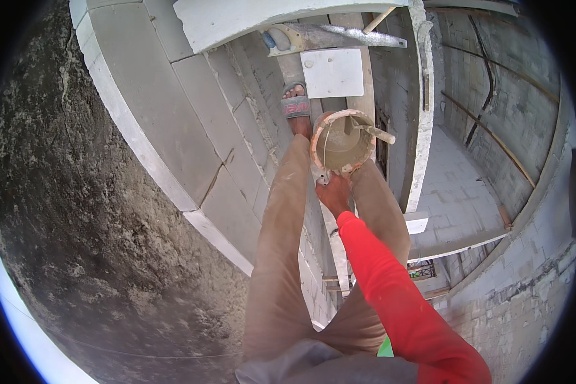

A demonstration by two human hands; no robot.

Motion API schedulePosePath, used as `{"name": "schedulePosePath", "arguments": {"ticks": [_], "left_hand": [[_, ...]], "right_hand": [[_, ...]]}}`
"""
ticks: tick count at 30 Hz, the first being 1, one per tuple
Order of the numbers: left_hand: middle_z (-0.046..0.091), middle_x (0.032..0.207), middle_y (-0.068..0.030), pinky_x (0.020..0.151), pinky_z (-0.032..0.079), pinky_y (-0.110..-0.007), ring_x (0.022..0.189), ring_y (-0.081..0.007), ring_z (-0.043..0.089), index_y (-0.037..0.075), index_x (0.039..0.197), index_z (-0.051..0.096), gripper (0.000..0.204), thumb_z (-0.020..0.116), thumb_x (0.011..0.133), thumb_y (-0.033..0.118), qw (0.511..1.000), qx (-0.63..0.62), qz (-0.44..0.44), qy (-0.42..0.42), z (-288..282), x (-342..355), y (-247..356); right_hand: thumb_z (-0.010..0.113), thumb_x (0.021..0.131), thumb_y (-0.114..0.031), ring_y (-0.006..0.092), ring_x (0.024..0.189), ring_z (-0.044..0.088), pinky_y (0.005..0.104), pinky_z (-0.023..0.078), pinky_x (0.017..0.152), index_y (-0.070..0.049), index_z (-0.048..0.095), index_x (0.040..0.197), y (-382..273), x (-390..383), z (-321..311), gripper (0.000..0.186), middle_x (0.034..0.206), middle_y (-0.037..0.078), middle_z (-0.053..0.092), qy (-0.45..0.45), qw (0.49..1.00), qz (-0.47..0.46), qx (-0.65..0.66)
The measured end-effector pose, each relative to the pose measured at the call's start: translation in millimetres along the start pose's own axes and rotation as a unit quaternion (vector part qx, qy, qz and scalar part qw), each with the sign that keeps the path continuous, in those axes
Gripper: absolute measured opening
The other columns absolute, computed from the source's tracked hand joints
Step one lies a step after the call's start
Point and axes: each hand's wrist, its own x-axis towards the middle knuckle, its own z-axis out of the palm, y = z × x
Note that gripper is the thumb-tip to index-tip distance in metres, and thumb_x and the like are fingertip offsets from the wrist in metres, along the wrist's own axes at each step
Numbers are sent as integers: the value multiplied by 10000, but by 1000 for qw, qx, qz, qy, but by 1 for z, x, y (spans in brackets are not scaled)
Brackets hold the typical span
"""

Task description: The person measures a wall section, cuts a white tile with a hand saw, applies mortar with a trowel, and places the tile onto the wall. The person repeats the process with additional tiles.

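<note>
fingers of the right hand [334,194] are curled tight on the near edge of the bucket [315,153]; i cannot tell if they pinch the rim or the end of the thin wire handle [325,147]. the left hand is out of sight. the bucket is by the right knee, with wet grey mix [340,155] in it. maybe the hand holds the edge to stop it tipping. a trowel [383,134] leans inside, its handle poking out over the right rim, likely so it is easy to grab.

past the bucket lie a flat white block [331,73] and a saw [329,36]. the grey block wall [166,109] is close on the left, by the foot in its sandal [296,107]. on the right is a rough wall edge [422,137], then open space that looks lower down. so side room is tight, but above the bucket looks free.
</note>
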Motion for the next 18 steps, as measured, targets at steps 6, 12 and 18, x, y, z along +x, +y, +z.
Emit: {"name": "schedulePosePath", "arguments": {"ticks": [6,12,18], "left_hand": [[721,1061,-154,798,590,-407,942,-243,711,10,1135,683,511,764,937,475,999,-49,19,-9,10,23,20],[711,1055,-152,792,591,-402,936,-240,709,10,1138,672,511,768,933,469,994,-107,25,-4,7,51,33],[702,1048,-150,785,592,-397,930,-238,707,10,1140,662,512,773,929,463,989,-150,3,-13,8,51,26]], "right_hand": [[750,868,-308,470,924,751,565,564,838,-5,771,979,16,-1,-84,324,940,277,761,65,967,56,240],[764,869,-335,451,864,745,556,535,805,31,737,877,-39,-51,-140,367,867,294,733,97,962,60,248],[743,894,-279,319,590,590,497,445,630,64,632,737,-103,-103,-266,394,659,228,607,187,937,-23,294]]}}
